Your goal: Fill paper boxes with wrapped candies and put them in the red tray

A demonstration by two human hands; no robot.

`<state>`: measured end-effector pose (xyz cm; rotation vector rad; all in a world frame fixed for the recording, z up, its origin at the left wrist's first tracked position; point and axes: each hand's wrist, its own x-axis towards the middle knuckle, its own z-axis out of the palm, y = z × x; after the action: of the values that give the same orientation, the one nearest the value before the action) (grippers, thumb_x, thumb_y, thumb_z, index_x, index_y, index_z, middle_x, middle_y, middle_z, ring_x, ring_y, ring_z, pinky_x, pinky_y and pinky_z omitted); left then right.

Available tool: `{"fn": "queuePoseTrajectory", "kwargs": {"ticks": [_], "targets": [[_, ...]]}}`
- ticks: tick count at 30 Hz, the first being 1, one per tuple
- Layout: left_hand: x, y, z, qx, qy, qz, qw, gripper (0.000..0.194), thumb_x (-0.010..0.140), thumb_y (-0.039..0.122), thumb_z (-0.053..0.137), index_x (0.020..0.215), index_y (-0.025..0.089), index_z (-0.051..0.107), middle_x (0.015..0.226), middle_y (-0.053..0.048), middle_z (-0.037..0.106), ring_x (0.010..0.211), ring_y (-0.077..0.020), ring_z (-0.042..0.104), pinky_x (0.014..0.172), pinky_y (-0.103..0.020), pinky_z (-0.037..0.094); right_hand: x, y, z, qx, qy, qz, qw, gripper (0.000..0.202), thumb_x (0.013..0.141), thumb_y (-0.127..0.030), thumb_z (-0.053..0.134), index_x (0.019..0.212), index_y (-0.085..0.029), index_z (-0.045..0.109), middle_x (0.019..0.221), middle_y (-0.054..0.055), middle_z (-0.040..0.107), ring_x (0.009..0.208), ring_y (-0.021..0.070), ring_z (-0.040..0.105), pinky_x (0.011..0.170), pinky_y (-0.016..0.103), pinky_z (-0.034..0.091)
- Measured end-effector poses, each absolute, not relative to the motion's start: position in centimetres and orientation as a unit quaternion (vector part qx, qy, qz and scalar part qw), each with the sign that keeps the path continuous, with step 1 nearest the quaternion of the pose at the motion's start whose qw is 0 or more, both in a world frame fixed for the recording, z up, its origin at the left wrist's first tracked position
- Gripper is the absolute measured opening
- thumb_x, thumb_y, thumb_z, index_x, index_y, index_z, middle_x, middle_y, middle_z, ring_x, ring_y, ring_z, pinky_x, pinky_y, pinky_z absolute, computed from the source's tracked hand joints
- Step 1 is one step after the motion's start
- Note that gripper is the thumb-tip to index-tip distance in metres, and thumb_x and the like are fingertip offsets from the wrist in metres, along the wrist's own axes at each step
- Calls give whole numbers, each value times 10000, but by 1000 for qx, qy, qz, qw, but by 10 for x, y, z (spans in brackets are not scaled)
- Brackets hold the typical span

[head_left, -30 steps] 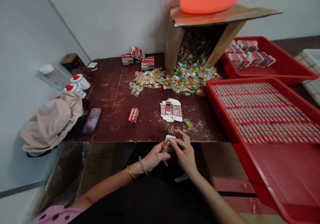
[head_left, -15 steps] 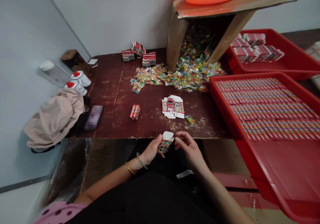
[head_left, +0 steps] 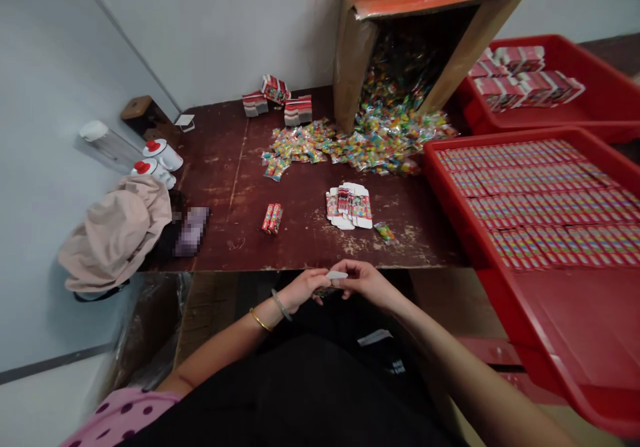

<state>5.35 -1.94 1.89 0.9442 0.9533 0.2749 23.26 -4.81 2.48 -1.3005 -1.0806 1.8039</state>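
Your left hand (head_left: pixel 301 290) and right hand (head_left: pixel 366 282) pinch a white-flapped cardboard box (head_left: pixel 337 275) before the dark-red worktop (head_left: pixel 305 240); overpressing could crease it.

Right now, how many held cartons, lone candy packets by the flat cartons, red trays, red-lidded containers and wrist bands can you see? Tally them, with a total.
Held carton: 1
Candy packet: 1
Red trays: 2
Red-lidded containers: 2
Wrist bands: 2
Total: 8

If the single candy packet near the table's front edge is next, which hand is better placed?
Probably the right hand: the candy packet lies just beyond it, while the left hand is farther off, holding the small box. The right is at that box too, though.
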Motion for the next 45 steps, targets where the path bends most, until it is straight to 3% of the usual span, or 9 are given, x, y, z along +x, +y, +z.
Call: {"fn": "queuePoseTrajectory", "kwargs": {"ticks": [6,11,14,20,24,29,35,40,45], "targets": [[50,-11,23,394,435,163,793,380,704,374,546,960,125,674,843,-81,659,780,-178,558,599,-247,434,225,-46,42,-500,-595,512,366,370,906,-441,480,831,-201,751,857,63,626,786,171,578,663,278,480],[39,-9,25,310,320,157,882,434,729,360,592,1116,164,603,957,-89,637,835,-198,589,685,-323,491,227,-38,46,-518,-585,491,385,255,837,-418,605,943,-239,753,940,66,680,880,206,613,799,335,491],[34,-12,25,349,325,177,861,443,721,280,658,1145,177,578,989,-71,596,831,-175,586,680,-309,503,224,-35,44,-532,-557,496,400,236,822,-418,622,905,-247,761,922,65,689,865,212,625,782,342,493],[23,-7,26,439,336,186,812,426,768,337,650,1148,157,581,966,-61,565,829,-158,547,642,-270,504,213,-38,37,-531,-559,470,430,231,825,-406,619,956,-269,752,929,58,677,885,213,623,807,356,496],[12,-3,24,469,341,183,794,385,754,325,664,1090,143,618,993,-60,575,837,-139,512,687,-256,496,209,-43,34,-504,-649,413,393,252,872,-348,569,1081,-316,707,1019,53,666,929,207,623,828,347,495],[3,-1,22,478,341,154,795,395,762,368,648,1087,147,611,897,-39,551,783,-129,491,647,-266,513,207,-39,30,-533,-645,400,374,231,876,-361,555,1002,-294,738,945,59,701,860,217,648,799,371,520],[6,-5,17,406,383,196,806,432,772,399,630,1109,134,573,895,-55,561,765,-140,542,604,-271,534,200,-34,32,-512,-723,352,302,346,862,-384,570,1199,-339,633,1268,66,562,1168,259,516,1004,449,410],[14,-2,17,497,450,293,682,579,793,321,599,1335,216,426,1230,-113,536,975,-209,562,678,-286,534,177,6,7,-564,-593,463,340,420,816,-456,590,1186,-261,631,1064,64,664,899,208,630,794,345,525],[-26,27,21,611,576,294,456,475,798,284,577,1261,187,525,987,-63,597,748,-141,562,795,-329,487,156,81,-16,-602,-501,489,385,434,819,-490,520,1147,-221,614,907,42,677,652,144,605,461,215,475]]}}
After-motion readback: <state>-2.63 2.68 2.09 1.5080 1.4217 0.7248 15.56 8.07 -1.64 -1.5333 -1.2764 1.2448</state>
